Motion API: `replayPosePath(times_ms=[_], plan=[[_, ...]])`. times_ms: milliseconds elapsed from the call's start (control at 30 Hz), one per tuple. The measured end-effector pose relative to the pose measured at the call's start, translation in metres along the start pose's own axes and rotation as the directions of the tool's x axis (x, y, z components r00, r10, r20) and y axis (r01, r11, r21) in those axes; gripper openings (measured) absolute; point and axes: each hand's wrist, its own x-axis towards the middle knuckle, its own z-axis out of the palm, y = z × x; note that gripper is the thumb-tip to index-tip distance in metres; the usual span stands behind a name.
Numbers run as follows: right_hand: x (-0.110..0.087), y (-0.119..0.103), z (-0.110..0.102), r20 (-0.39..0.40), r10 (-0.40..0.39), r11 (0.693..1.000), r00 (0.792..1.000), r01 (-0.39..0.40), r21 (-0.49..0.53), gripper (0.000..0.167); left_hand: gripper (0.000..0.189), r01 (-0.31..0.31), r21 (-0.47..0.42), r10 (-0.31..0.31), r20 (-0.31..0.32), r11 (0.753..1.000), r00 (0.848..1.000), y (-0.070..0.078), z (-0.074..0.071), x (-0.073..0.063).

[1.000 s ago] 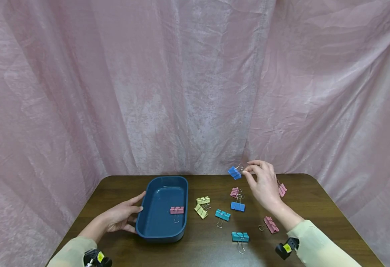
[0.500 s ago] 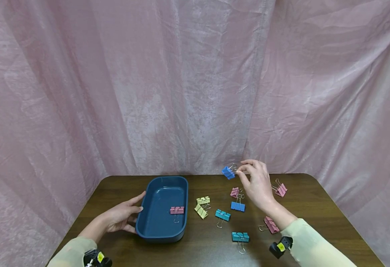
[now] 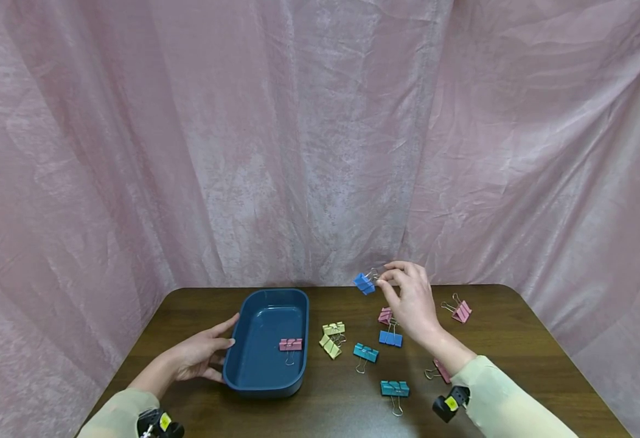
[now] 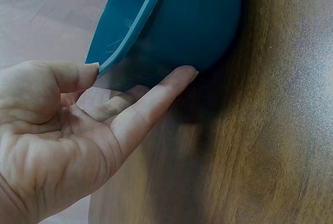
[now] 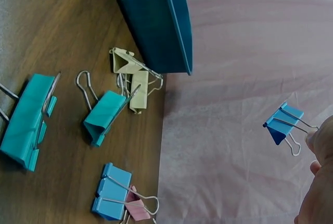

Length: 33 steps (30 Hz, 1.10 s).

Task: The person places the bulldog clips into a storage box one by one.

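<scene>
A blue binder clip (image 3: 364,283) hangs in the air above the table's far edge. My right hand (image 3: 410,298) pinches it by a wire handle between thumb and fingertips; in the right wrist view the clip (image 5: 284,122) stands out from the fingers against the curtain. My left hand (image 3: 201,353) rests against the left side of a dark blue rectangular box (image 3: 305,340). In the left wrist view its thumb tip touches the rim and the extended fingers (image 4: 151,107) lie along the outer wall. Inside the box is a pink binder clip (image 3: 290,345).
Right of the box lie yellow clips (image 3: 331,347), teal clips (image 3: 365,353) and a blue clip (image 3: 390,339) beside a pink clip (image 3: 385,315). Another pink clip (image 3: 462,311) lies farther right, and one (image 3: 442,370) is partly behind the right forearm. A pink curtain (image 3: 320,152) hangs behind the table.
My right hand has moved left with the blue binder clip, uncovering the pink clip at the far right. The left hand and the box have stayed in place.
</scene>
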Motion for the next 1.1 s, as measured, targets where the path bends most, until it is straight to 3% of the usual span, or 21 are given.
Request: replayPosePath(times_ms=[1100], plan=[[0.0, -0.021, 0.03, 0.07, 0.029, 0.999, 0.997, -0.031, 0.021, 0.006, 0.07, 0.011, -0.001, -0.011, -0.006, 1.0, 1.0, 0.0, -0.001, 0.002]])
